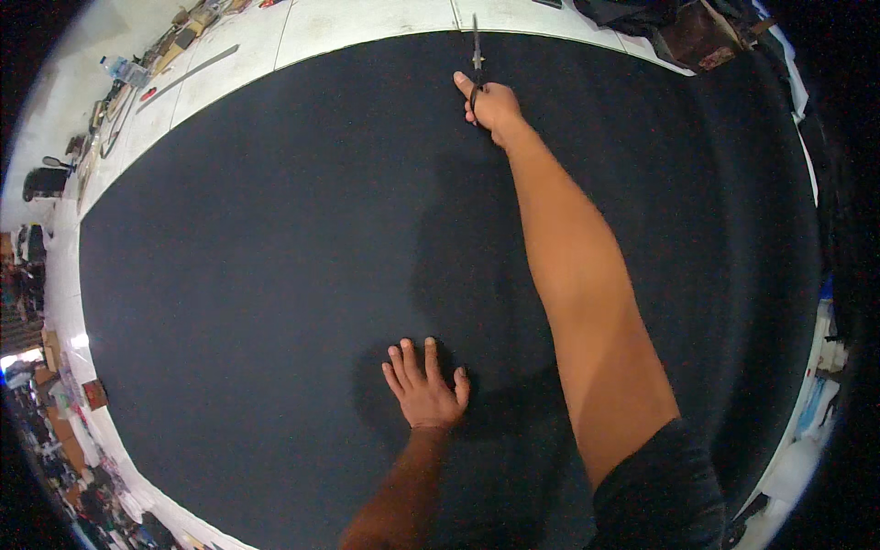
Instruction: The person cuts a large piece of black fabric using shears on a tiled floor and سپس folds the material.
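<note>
A wide sheet of dark fabric [275,247] covers most of the white table. Stretched far forward, my right hand [495,108] grips a pair of scissors [477,62] by the dark handles. The blades point away from me and their tips reach past the fabric's far edge, over the white tabletop. Whether the blades are closed fully is hard to make out. Nearer to me, my left hand [427,390] lies flat on the fabric with its fingers spread, holding nothing.
Along the far left edge lie a metal ruler [188,78] and a clear plastic bottle [126,71]. A dark bundle of cloth and a brown box [701,38] sit at the far right. The white table [367,20] shows around the fabric. Mixed piles line the left side.
</note>
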A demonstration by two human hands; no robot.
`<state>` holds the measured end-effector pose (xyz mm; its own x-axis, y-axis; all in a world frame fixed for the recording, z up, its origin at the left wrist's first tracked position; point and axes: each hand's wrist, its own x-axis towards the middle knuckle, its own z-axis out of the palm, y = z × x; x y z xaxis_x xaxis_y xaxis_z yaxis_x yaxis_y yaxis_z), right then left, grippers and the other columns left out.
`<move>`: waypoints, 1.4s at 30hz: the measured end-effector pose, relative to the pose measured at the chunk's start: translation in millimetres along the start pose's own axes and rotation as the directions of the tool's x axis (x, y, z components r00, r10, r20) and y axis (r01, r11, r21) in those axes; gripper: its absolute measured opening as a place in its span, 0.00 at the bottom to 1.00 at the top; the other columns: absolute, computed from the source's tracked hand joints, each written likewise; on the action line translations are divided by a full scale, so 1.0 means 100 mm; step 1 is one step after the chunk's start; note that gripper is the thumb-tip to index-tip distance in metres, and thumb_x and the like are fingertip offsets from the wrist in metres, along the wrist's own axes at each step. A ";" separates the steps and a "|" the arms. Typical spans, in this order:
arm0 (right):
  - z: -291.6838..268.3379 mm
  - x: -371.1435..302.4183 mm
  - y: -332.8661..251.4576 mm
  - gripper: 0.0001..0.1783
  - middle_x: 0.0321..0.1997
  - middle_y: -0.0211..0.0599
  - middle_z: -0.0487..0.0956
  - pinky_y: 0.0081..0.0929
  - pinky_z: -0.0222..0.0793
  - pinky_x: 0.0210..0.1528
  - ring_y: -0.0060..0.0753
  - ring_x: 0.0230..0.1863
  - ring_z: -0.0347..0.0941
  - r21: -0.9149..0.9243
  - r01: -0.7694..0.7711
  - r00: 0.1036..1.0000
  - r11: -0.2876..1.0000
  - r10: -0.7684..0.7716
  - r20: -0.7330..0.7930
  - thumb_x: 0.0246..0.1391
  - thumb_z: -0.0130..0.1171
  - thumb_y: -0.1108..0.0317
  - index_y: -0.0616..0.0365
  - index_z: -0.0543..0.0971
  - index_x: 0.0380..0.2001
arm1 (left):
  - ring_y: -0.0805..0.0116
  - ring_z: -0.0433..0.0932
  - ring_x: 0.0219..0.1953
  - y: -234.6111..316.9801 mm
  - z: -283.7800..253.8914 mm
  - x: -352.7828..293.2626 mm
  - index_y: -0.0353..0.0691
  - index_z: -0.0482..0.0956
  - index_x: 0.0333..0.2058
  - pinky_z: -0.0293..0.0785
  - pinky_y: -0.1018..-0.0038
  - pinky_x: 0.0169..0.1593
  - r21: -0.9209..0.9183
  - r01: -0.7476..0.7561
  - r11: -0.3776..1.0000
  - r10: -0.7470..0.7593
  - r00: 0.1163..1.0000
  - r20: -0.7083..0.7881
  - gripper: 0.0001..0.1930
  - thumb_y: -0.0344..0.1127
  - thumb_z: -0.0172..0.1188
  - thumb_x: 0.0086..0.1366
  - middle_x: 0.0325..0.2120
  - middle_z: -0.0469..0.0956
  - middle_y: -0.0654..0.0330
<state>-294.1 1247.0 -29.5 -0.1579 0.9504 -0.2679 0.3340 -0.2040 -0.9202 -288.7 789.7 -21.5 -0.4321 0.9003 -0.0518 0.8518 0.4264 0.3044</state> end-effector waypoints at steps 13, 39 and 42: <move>-1.67 -6.72 1.86 0.38 0.64 0.55 0.63 0.44 0.58 0.64 0.53 0.59 0.66 -0.397 -0.412 0.895 0.820 0.281 -0.347 0.55 0.60 0.68 0.71 0.55 0.63 | 0.39 0.50 0.69 -0.03 -0.05 -0.06 0.40 0.63 0.63 0.42 0.43 0.69 0.008 0.000 1.000 0.001 0.997 -0.075 0.33 0.49 0.56 0.62 0.65 0.56 0.41; -2.24 -9.62 2.29 0.31 0.43 0.52 0.80 0.51 0.67 0.49 0.60 0.45 0.75 -0.370 -0.286 0.874 0.884 0.083 -0.479 0.51 0.64 0.44 0.60 0.74 0.45 | 0.47 0.72 0.51 -2.72 -1.91 -5.45 0.38 0.79 0.44 0.69 0.58 0.54 -0.088 -0.137 0.987 0.156 0.948 0.277 0.20 0.42 0.64 0.55 0.44 0.76 0.48; -2.46 -10.85 2.48 0.30 0.40 0.55 0.79 0.54 0.69 0.43 0.64 0.42 0.75 -0.469 -0.411 0.873 0.782 0.190 -0.449 0.52 0.63 0.43 0.60 0.73 0.43 | 0.48 0.80 0.43 -4.76 -2.19 -6.82 0.37 0.82 0.40 0.74 0.55 0.48 0.274 0.201 0.941 -0.287 0.900 0.327 0.19 0.45 0.61 0.56 0.40 0.82 0.46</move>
<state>188.3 223.1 102.7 0.3429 0.8965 -0.2805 0.7617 -0.4401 -0.4754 -464.1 -46.6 76.8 -0.5372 0.7167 -0.4448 0.7955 0.6058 0.0153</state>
